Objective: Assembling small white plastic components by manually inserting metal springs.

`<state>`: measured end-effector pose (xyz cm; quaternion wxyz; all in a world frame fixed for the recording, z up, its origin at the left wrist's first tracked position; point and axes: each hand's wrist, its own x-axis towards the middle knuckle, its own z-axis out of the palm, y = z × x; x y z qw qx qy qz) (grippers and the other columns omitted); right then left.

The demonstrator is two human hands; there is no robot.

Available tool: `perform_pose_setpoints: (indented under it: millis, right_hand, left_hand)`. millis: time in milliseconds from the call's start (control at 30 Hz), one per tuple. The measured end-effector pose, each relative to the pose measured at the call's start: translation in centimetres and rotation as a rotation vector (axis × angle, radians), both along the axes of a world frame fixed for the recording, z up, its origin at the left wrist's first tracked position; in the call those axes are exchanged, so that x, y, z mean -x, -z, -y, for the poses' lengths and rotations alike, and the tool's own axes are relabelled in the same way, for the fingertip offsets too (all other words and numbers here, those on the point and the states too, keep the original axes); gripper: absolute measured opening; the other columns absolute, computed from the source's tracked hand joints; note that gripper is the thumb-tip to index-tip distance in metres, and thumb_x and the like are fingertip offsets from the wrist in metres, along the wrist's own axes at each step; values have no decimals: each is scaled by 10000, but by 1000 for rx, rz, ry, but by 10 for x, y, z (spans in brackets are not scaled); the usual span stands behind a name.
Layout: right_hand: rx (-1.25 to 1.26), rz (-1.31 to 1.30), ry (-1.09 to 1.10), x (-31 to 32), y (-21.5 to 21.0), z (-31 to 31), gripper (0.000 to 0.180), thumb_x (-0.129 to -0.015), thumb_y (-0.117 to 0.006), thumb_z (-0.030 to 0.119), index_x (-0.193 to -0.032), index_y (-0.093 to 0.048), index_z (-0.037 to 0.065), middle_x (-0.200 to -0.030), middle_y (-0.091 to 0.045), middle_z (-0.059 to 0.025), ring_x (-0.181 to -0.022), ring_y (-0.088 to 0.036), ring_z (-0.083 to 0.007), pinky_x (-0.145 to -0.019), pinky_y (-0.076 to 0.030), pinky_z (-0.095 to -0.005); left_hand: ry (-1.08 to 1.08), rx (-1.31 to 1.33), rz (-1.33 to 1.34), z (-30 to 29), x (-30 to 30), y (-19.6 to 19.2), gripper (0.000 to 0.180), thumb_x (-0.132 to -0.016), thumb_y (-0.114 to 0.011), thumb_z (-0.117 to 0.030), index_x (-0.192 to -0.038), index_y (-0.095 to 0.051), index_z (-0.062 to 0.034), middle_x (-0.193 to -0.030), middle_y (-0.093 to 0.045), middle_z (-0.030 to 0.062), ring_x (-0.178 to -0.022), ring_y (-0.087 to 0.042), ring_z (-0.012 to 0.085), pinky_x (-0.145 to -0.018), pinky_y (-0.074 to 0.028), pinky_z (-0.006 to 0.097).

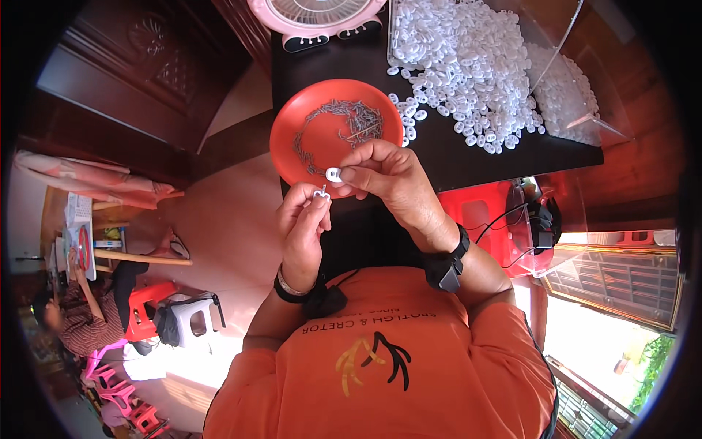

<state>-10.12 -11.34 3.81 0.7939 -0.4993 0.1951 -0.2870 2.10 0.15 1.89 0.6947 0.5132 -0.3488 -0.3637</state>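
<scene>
Just in front of my chest, both hands work close together over the near rim of a red plate [281,139]. My left hand [301,238] pinches a small white plastic piece [320,195], and a thin grey metal bit stands up from it. Between the thumb and finger of my right hand [391,179] is a white oval plastic piece [333,175] with a hole showing. The two pieces are close but apart. Many slender grey metal pieces [360,121] lie on the plate, heaped toward its right side; their exact kind is too small to tell.
A large heap of white oval plastic pieces [461,66] covers the far right of the dark table [504,164], beside clear panels. A pink fan [318,14] stands at the back. Right of me is a red stool [468,212]. Another person [91,314] sits at far left.
</scene>
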Motion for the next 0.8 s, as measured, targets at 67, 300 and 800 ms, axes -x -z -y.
perform_pose_setpoints:
  millis: [67, 300, 800]
  right_hand:
    - [-4, 13, 6, -1, 0, -2, 95, -869, -634, 28, -962, -620, 15, -879, -689, -67, -784, -684, -141, -632, -478, -206]
    - [184, -18, 82, -3, 4, -13, 112, -876, -604, -28, -987, -618, -19, -920, -676, -71, -850, -663, -133, -778, -533, -239]
    - [303, -141, 73, 1, 5, -14, 133, -874, -612, -18, -1006, -629, -24, -907, -672, -47, -864, -642, -106, -786, -531, -236]
  left_hand:
    - [-1, -14, 30, 1, 0, 1, 140, -910, -525, -139, -813, -511, -38, -609, -441, -22, -533, -400, 47, -486, -285, 204]
    - [-17, -26, 76, -2, 2, 6, 145, -895, -534, -118, -784, -489, -38, -602, -415, -29, -536, -375, 43, -488, -290, 216]
    - [-3, -64, 117, -4, 2, 9, 160, -893, -538, -123, -768, -490, -35, -591, -412, -32, -533, -364, 42, -477, -283, 217]
